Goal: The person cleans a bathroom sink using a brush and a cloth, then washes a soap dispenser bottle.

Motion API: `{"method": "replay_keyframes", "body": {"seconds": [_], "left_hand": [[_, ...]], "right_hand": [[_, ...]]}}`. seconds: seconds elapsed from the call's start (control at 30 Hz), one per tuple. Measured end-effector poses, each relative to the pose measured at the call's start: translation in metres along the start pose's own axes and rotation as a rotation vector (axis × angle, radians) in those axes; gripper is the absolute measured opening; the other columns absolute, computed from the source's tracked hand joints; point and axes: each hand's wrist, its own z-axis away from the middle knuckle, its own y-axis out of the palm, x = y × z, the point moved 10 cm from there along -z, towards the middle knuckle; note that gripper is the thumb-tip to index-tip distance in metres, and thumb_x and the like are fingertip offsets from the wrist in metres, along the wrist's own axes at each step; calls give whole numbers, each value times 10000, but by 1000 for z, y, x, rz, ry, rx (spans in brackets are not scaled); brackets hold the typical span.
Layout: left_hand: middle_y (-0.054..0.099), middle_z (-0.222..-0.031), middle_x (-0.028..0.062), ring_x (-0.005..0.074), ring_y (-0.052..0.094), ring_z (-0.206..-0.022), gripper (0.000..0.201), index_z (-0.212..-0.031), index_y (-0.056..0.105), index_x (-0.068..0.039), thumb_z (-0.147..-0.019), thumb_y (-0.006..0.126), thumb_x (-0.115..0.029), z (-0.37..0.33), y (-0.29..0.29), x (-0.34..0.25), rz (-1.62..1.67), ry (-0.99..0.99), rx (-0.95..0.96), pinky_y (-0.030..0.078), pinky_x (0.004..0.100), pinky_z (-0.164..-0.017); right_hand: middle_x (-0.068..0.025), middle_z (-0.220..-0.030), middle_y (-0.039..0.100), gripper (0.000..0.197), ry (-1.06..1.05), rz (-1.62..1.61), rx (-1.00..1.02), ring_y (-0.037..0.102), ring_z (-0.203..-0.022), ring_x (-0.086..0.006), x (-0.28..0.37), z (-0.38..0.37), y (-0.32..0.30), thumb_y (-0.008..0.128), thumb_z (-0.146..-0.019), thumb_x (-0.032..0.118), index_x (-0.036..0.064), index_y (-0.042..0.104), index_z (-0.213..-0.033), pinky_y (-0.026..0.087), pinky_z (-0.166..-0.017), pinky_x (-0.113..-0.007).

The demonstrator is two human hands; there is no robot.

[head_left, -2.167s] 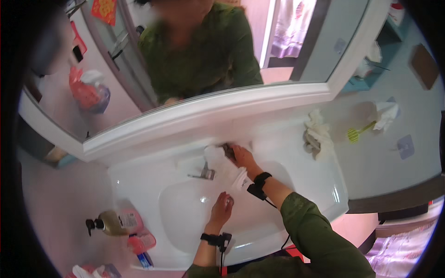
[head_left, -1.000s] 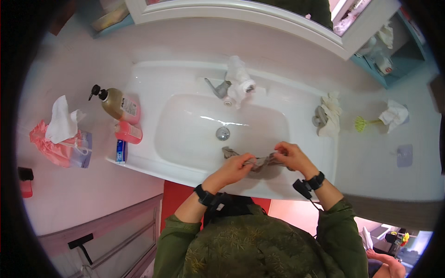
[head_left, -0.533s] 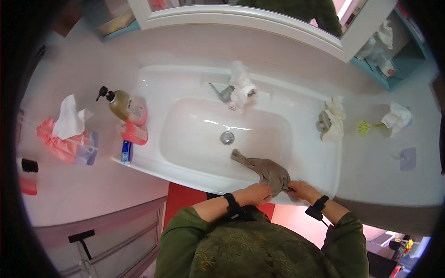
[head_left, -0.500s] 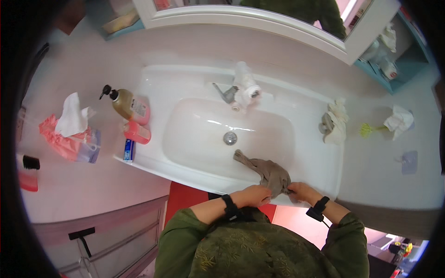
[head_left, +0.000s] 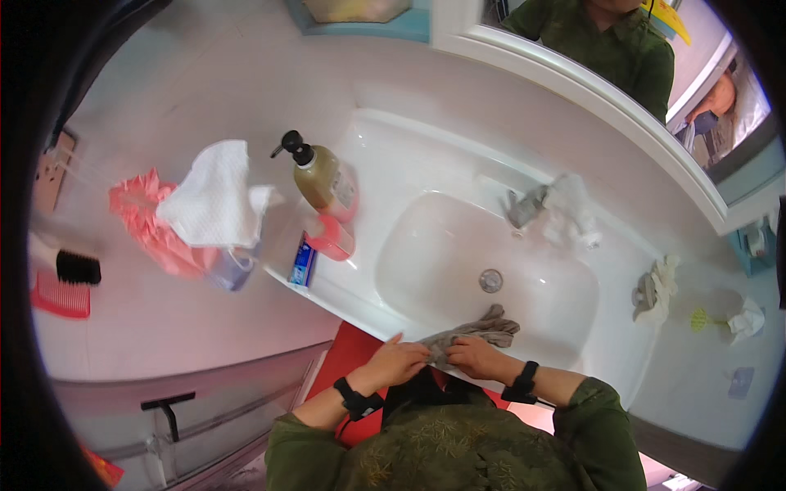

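Note:
A long, bunched grey-brown cloth [head_left: 483, 329] lies over the front rim of the white sink [head_left: 393, 278], and its far end reaches down into the basin. My left hand [head_left: 397, 362] pinches its near left end at the rim. Just to the right, my right hand [head_left: 476, 358] is closed on the cloth, fingers curled over it. Folds and fingers hide how the fabric is gathered between the hands. Beyond the cloth is the metal drain [head_left: 490, 281].
A pump bottle [head_left: 321, 182], a pink bottle [head_left: 332, 237] and a blue box [head_left: 302, 263] stand on the sink's left ledge. A wrapped faucet [head_left: 557, 209] rises at the back. Pale cloths [head_left: 657, 290] lie on the right ledge. A pink tissue bag [head_left: 164, 221] hangs left.
The view has turned, so the sink sits farther right. My hands have moved left along the front rim with the cloth, which is now gathered narrower and angled to the right.

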Motion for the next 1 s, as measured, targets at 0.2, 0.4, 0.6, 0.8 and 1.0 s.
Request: {"method": "replay_keyframes", "body": {"seconds": [0.2, 0.4, 0.6, 0.8, 1.0], "left_hand": [[563, -867, 32, 218, 539, -837, 106, -807, 555, -83, -719, 557, -143, 37, -87, 110, -42, -173, -84, 283, 460, -917], [526, -762, 166, 355, 505, -753, 107, -781, 518, -12, -692, 538, -68, 38, -129, 181, 3, -352, -231, 421, 403, -642], [514, -978, 222, 355, 485, -929, 207, -856, 497, 42, -695, 528, -83, 12, -104, 186, -130, -306, -245, 408, 408, -799], [484, -1073, 200, 344, 449, -1012, 296, -976, 504, 19, -682, 501, -14, -77, -75, 145, 115, -42, -216, 373, 385, -865], [401, -1183, 212, 335, 392, -1101, 424, -1146, 394, -28, -740, 511, -62, -170, -95, 62, 377, 20, -343, 368, 357, -886]], "right_hand": [[-5, -952, 537, 181, -62, 125, -27, 478, -872, -221, -3, -138, 24, 543, -669, 120, 100, 552, -849, 401, -703, -358], [20, -931, 536, 159, -29, 195, -165, 477, -858, -204, -12, -220, 26, 496, -696, 172, 140, 553, -841, 386, -688, -343], [-33, -871, 501, 154, 18, 267, -146, 476, -828, -226, -36, -220, 33, 465, -707, 134, 133, 543, -840, 387, -680, -346], [-147, -828, 541, 212, 464, -332, -471, 513, -788, -294, -125, -153, 5, 528, -657, 79, 13, 540, -858, 429, -671, -378], [-72, -839, 560, 222, 950, -942, -1080, 509, -742, -129, -198, -42, -59, 502, -744, 98, -14, 508, -935, 425, -661, -244]]}}
